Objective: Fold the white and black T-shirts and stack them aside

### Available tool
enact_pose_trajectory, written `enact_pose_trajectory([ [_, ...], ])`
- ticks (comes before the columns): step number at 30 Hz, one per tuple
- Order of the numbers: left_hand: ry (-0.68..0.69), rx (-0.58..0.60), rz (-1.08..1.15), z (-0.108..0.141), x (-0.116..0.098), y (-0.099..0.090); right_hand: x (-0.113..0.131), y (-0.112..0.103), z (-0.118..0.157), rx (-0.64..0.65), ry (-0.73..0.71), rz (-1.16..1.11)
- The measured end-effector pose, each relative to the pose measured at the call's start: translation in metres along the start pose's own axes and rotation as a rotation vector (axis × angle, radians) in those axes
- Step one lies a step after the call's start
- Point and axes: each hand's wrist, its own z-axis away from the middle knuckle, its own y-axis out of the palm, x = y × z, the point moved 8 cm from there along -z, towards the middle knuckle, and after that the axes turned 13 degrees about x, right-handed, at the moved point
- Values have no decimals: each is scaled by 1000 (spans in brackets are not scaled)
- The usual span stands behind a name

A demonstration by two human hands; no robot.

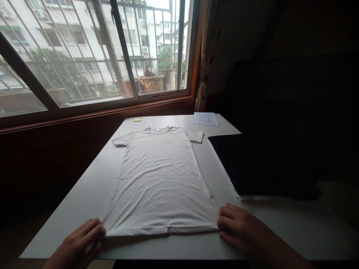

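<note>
A white short-sleeved T-shirt (162,175) lies spread on the white table (81,194), its neckline at the far side and its hem towards me. My left hand (81,241) pinches the hem's left corner near the table's front edge. At the opposite corner, my right hand (238,228) has its fingers closed on the hem. Between the two hands the hem runs nearly straight, with a small dark mark or gap at its middle. Soft wrinkles cross the lower half of the shirt.
Dark folded fabric (263,168) lies on the right side of the table. Printed paper (205,118) and a small yellow note (137,119) are at the far edge. Behind the table stand a barred window (92,48) and a curtain (206,56).
</note>
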Motion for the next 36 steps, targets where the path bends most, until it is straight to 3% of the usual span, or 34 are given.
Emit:
enact_pose_trajectory([
  [5, 7, -19, -5, 5, -2, -3, 13, 4, -10, -7, -51, 24],
  [9, 40, -86, -91, -5, -13, -2, 36, 8, -28, -27, -120, -5],
  [18, 182, -59, -6, -69, -86, 19, 102, 16, -90, -67, -197, 30],
  [23, 245, -81, 31, -93, -113, 23, 115, 18, -101, -135, -204, 140],
  [28, 236, -139, 5, -104, -119, 26, 117, 18, -97, -240, -256, 152],
  [36, 215, -194, -55, -103, -111, 20, 121, 5, -91, -416, -310, 98],
])
